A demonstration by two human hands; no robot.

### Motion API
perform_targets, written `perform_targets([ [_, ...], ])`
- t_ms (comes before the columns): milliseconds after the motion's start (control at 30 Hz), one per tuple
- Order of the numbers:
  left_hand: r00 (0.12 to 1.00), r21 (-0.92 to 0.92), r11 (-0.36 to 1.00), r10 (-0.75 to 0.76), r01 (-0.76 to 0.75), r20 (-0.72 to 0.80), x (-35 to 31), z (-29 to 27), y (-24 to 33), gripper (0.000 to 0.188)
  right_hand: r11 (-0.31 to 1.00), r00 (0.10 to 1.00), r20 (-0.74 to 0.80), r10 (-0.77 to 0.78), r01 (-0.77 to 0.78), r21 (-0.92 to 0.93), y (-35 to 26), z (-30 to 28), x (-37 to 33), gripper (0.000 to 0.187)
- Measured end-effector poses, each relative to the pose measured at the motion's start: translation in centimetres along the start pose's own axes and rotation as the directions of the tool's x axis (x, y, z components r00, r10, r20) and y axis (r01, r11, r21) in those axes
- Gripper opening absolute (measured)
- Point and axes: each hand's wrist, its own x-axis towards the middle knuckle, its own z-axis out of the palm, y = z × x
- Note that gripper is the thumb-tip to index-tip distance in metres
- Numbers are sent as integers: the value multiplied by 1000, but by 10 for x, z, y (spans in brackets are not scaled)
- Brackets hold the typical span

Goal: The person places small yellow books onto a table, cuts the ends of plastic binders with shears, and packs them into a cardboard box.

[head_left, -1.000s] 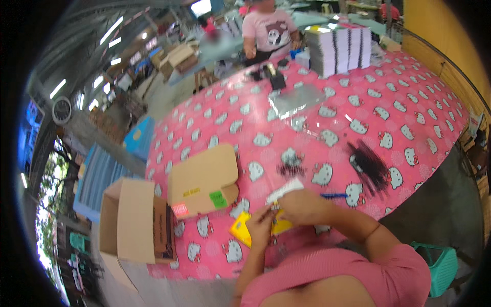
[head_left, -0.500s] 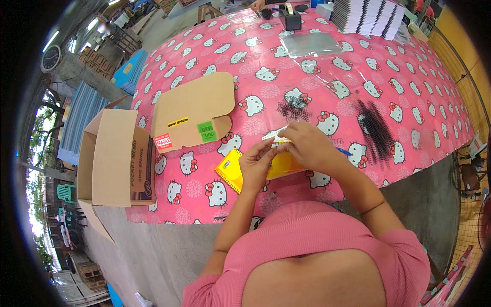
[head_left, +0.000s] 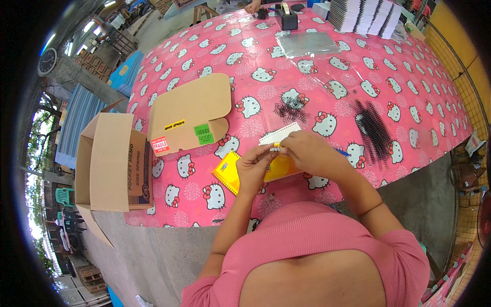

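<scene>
My left hand and my right hand meet close together over the table, fingertips pinched. Between them is a small pale piece, too small to make out. Just beyond the fingers lies a white punched page pad, its row of holes along the far edge. Under my hands shows a yellow notepad cover, partly covered by the fingers. A yellow spiral notepad lies tilted beside my left hand, its coil along the near-left edge.
An open cardboard carton stands at the left, beside a flat cardboard piece. Loose black coils lie to the right, with a blue pen nearer. Far off are a tape dispenser, a clear plastic sheet and stacked coil-bound pads.
My fingers have shifted slightly down and off the punched page pad, which shows more fully now. A small pale piece has come into sight between the fingertips.
</scene>
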Motion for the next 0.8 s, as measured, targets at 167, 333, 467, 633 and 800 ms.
perform_targets([
  [167,998,-3,1000,30,-31,-63,1,-1,-4,22,980,959,212,189,-171,-100,-26,-29,10,25],
  [333,997,116,990,76,-75,-4,-2,-4,-10,23,1000,965,-262,14,-12,8,-16,-27,-24,25],
  [467,987,-86,987,145,-139,74,8,-1,-7,26,955,846,-452,282,-202,219,15,-37,-69,34],
  [633,982,-75,982,180,-175,56,9,16,-3,21,897,875,-301,379,-428,-115,80,51,-128,54],
  [800,924,17,924,383,-383,-16,6,29,26,21,761,759,-263,596,-638,-117,85,58,-118,58],
])
